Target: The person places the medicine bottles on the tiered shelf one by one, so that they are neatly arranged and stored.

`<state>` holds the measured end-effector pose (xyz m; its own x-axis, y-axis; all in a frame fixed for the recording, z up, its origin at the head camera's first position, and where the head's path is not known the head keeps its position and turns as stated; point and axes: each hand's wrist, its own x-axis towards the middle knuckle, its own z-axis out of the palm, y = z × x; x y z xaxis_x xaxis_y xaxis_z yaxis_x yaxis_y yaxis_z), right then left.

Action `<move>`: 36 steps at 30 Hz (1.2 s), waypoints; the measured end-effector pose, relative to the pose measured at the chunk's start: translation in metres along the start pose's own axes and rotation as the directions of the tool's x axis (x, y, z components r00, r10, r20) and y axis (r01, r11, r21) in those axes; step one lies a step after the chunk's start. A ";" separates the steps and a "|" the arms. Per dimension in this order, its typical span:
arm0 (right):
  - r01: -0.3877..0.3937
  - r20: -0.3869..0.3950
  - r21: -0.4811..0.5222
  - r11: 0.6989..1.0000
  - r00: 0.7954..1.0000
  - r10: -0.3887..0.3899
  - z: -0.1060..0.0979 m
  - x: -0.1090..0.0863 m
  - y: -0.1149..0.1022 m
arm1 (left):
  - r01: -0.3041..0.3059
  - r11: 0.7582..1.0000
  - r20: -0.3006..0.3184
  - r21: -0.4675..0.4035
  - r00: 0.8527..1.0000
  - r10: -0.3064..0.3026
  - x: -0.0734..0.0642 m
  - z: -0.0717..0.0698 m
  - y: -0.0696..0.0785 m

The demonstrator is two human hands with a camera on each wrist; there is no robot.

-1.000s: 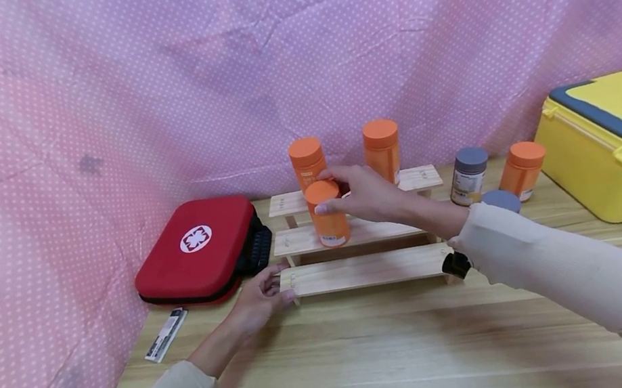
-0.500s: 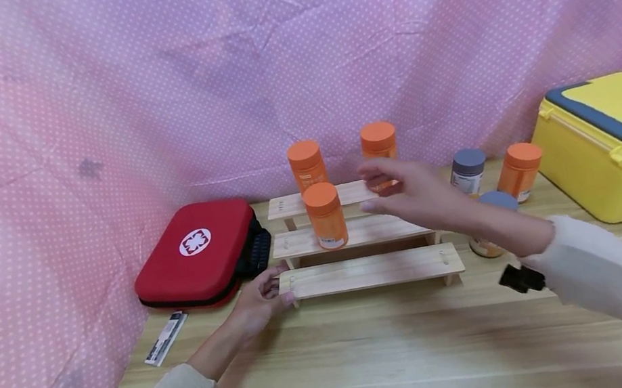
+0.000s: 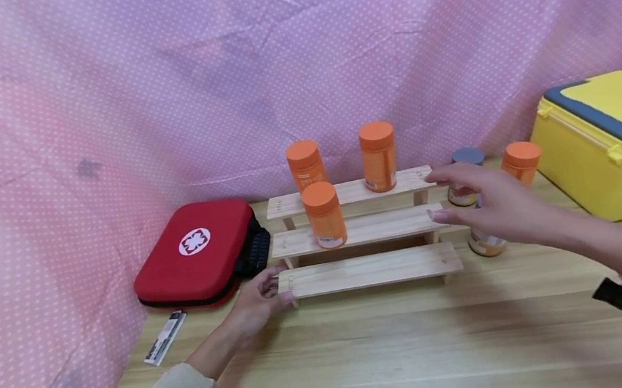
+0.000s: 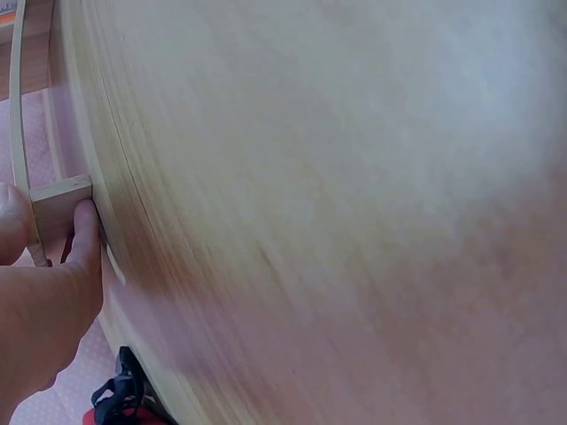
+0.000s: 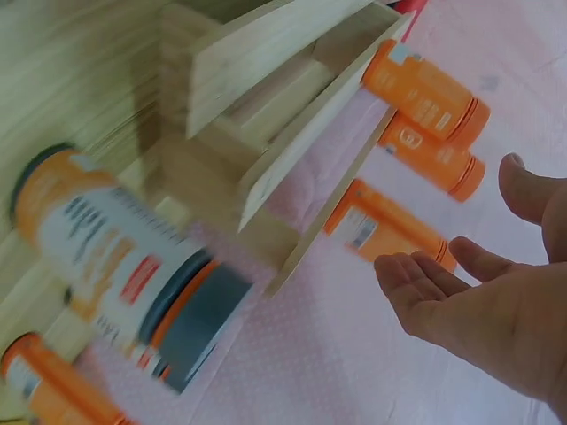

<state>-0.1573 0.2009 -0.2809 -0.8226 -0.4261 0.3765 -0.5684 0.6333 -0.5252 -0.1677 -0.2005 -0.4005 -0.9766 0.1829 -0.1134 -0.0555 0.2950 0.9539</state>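
Right hand (image 3: 500, 200) before two grey-capped bottles, concealing much of both in the head view: the rear bottle (image 3: 467, 157) shows its cap and part of its body, the nearer bottle (image 3: 486, 243) little more than its base. The same hand masks the lower part of an orange bottle (image 3: 522, 162) beside the yellow box (image 3: 612, 185), which is cut off by the frame's right edge. In the right wrist view the foreground is blurred, and the label on the large grey-capped bottle cannot be read with certainty.

The right fingers are extended and released, grasping nothing; their tips lie near the right end of the three-tier wooden rack (image 3: 373, 269). The left hand (image 3: 255, 305) grasps the left end of the rack's lowest tier, thumb on the board and a finger against its support; the remaining fingers are partly hidden. The rack stands on the bench (image 3: 376, 361).

Three capped orange bottles stand upright on the rack: one on the middle tier (image 3: 325, 219), two on the top tier, left (image 3: 306, 174) and right (image 3: 379, 158). The yellow box and the red case (image 3: 197, 251) are closed, their contents concealed.
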 end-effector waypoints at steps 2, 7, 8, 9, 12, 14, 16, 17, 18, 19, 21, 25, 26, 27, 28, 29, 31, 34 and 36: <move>-0.006 -0.010 -0.018 1.000 1.000 0.006 -0.006 -0.006 0.008 | 0.009 1.000 -0.006 0.005 1.000 -0.009 0.000 0.000 0.000; -0.057 -0.015 -0.033 0.998 0.998 0.056 -0.023 -0.018 0.031 | 0.018 1.000 -0.005 0.021 1.000 -0.018 0.000 -0.001 0.001; -0.070 -0.010 -0.039 0.997 0.998 0.069 -0.026 -0.019 0.036 | 0.017 1.000 -0.004 0.023 1.000 -0.017 0.000 -0.001 0.001; -0.080 -0.005 -0.053 0.995 0.997 0.079 -0.027 -0.021 0.041 | 0.019 1.000 -0.006 0.023 1.000 -0.019 0.000 -0.001 0.001; -0.130 0.015 -0.072 0.989 0.991 0.131 -0.031 -0.027 0.055 | 0.025 0.999 -0.012 0.023 1.000 -0.025 -0.001 0.000 0.001; -0.145 0.014 -0.076 0.987 0.989 0.146 -0.033 -0.031 0.064 | 0.029 0.999 -0.017 0.024 0.999 -0.028 -0.001 0.000 0.001; -0.159 0.008 -0.075 0.984 0.987 0.160 -0.033 -0.034 0.073 | 0.038 0.999 -0.019 0.017 0.999 -0.037 0.000 0.000 0.001; -0.163 0.000 -0.077 0.984 0.987 0.163 -0.033 -0.036 0.077 | 0.039 0.999 -0.016 0.014 0.999 -0.039 0.000 0.000 0.001; -0.159 -0.003 -0.073 0.985 0.987 0.159 -0.032 -0.038 0.081 | 0.040 0.999 -0.016 0.009 0.999 -0.040 0.000 0.000 0.002; -0.166 -0.005 -0.073 0.983 0.986 0.166 -0.032 -0.039 0.085 | 0.038 0.999 -0.013 0.006 0.999 -0.038 0.000 0.000 0.002; -0.178 0.003 -0.067 0.982 0.984 0.178 -0.030 -0.042 0.090 | 0.032 0.999 -0.011 -0.001 0.999 -0.032 0.000 -0.001 0.001; -0.188 0.035 -0.047 0.981 0.981 0.190 -0.023 -0.045 0.095 | 0.017 1.000 -0.013 0.010 1.000 -0.017 0.000 -0.001 0.001; -0.194 0.045 -0.039 0.980 0.980 0.196 -0.021 -0.045 0.096 | 0.016 1.000 -0.015 0.011 1.000 -0.016 0.001 -0.001 0.001; -0.200 0.056 -0.031 0.979 0.978 0.201 -0.020 -0.045 0.096 | 0.016 1.000 -0.015 0.012 1.000 -0.016 0.001 -0.001 0.002; -0.204 0.065 -0.016 0.979 0.977 0.205 -0.018 -0.045 0.096 | 0.018 1.000 -0.015 0.011 1.000 -0.018 0.001 -0.001 0.002; -0.210 0.076 -0.001 0.978 0.975 0.210 -0.017 -0.045 0.096 | 0.020 1.000 -0.014 0.008 1.000 -0.020 0.001 -0.001 0.002; -0.223 0.093 0.018 0.975 0.971 0.220 -0.015 -0.045 0.097 | 0.025 1.000 -0.012 0.008 1.000 -0.025 0.001 -0.001 0.003; -0.209 0.099 0.036 0.977 0.974 0.205 -0.012 -0.045 0.098 | 0.031 0.999 -0.014 0.017 0.999 -0.031 0.000 -0.001 0.003; -0.189 0.091 0.038 0.981 0.979 0.185 -0.011 -0.046 0.099 | 0.030 0.999 -0.013 0.024 0.999 -0.029 -0.001 0.000 0.004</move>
<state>-0.1759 0.2900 -0.3420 -0.9115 -0.3582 0.2021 -0.4027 0.6773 -0.6157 -0.1672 -0.1999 -0.3969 -0.9771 0.1622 -0.1377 -0.0793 0.3229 0.9431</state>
